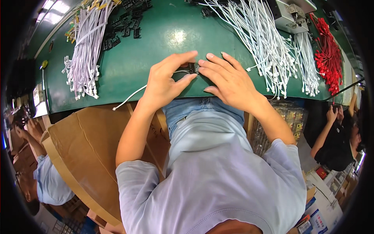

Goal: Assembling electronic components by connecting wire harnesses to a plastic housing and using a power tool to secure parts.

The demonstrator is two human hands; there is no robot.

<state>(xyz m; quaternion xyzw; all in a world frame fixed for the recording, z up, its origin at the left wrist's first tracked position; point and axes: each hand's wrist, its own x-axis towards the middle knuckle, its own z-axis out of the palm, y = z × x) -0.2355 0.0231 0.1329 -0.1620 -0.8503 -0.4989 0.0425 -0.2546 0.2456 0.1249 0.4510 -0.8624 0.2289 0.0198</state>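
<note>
Between my hands, just above the green tabletop, is a small black plastic housing (192, 68). My left hand (163, 81) grips it from the left, with the thumb below and the fingers above. A thin white cable (133, 94) runs from the housing behind that hand and out past the table's front edge, ending in a small white plug. My right hand (232, 80) lies palm down on the right side, fingers stretched out and somewhat spread. Its index fingertip is close to the housing's right end; whether they touch I cannot tell.
White cable bundles lie at left (83, 50) and right (265, 46) on the green table (128, 66). Black housings (126, 21) are scattered at the back left. Red cables (329, 58) and a grey metal device (290, 17) stand far right. Other people sit at both sides.
</note>
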